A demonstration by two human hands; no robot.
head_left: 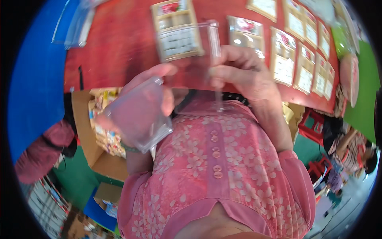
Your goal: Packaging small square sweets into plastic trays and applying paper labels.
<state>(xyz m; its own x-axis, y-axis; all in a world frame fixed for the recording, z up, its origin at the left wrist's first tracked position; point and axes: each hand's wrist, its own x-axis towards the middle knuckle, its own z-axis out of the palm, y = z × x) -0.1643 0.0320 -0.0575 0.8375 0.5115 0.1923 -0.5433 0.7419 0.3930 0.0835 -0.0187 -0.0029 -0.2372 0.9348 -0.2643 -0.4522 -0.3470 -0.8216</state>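
Note:
My left hand (153, 73) is closed round a clear plastic box half (137, 113), held tilted in front of my chest; part of the hand shows blurred through it. A second clear plastic box half (215, 42) is pinched at its edge by the fingers of my right hand (248, 77). Its see-through sheet stands between the two hands, and the two pieces are apart. Just behind that sheet, on the red table, lies a wooden tray (161, 34) with a red floral panel, small compartments and pale blocks.
Several similar filled trays (283, 57) lie in rows across the red table (115, 40). Clear plastic cases (75, 28) sit at the far left. Below the table edge stands a cardboard box (85, 139) of printed packets. Other people (352, 147) and red stools (312, 125) are at the right.

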